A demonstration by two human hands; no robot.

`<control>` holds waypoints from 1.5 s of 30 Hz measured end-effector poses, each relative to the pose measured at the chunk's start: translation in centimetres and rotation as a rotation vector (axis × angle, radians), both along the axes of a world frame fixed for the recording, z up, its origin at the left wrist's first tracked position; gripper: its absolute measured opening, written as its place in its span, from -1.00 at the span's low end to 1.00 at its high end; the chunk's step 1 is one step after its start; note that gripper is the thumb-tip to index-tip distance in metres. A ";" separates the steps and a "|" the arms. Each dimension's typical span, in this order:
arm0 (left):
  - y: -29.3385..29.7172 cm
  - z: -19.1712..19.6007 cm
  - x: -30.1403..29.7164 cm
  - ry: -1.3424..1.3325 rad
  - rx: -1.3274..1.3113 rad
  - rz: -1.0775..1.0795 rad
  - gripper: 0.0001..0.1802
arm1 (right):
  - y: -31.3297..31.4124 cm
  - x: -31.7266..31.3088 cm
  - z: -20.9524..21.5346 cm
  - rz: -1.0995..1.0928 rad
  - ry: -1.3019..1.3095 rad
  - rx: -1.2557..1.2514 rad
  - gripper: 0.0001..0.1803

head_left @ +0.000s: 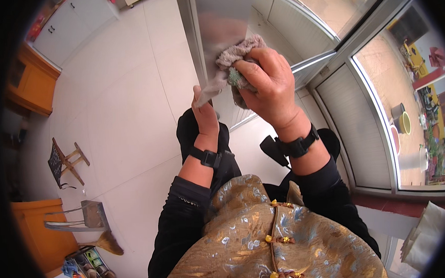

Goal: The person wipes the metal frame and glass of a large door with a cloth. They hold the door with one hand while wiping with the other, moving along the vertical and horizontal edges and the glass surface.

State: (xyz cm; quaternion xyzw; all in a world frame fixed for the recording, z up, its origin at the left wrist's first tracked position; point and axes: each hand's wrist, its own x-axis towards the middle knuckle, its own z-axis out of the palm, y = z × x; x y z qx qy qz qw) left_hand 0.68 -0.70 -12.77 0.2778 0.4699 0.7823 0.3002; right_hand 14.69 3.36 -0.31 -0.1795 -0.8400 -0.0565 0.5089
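Observation:
A glass door panel (223,21) with a metal frame stands upright before me. My right hand (269,83) is closed round a crumpled, greyish-pink cloth (241,49) with a green patch, pressed to the glass. A thin tail of the cloth hangs left, toward my left hand (206,117). That hand is at the door's left edge; one finger points up along it, and the others are hidden behind the cloth tail and the edge. Both wrists wear black straps.
At right is a framed window (373,99), with buckets (403,122) and plants beyond it. On the left, a small folding stool (66,161), a dustpan (90,214), a broom head (110,242) and a shoe rack (97,271) stand near orange cabinets (34,82). White cloth (427,235) lies lower right.

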 end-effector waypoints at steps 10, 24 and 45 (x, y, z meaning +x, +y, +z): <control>-0.4 0.7 0.0 -0.002 -0.053 -0.034 -0.40 | -1.8 -0.1 -8.4 -0.073 -0.309 -0.249 -0.79; -0.7 0.1 -0.8 -0.134 -0.063 -0.164 -0.51 | 0.1 -0.4 -3.5 0.019 -0.066 -0.087 -0.57; -0.6 -0.2 -0.7 -0.073 -0.063 -0.105 -0.41 | 1.0 -0.1 -1.9 0.007 0.016 -0.045 -0.57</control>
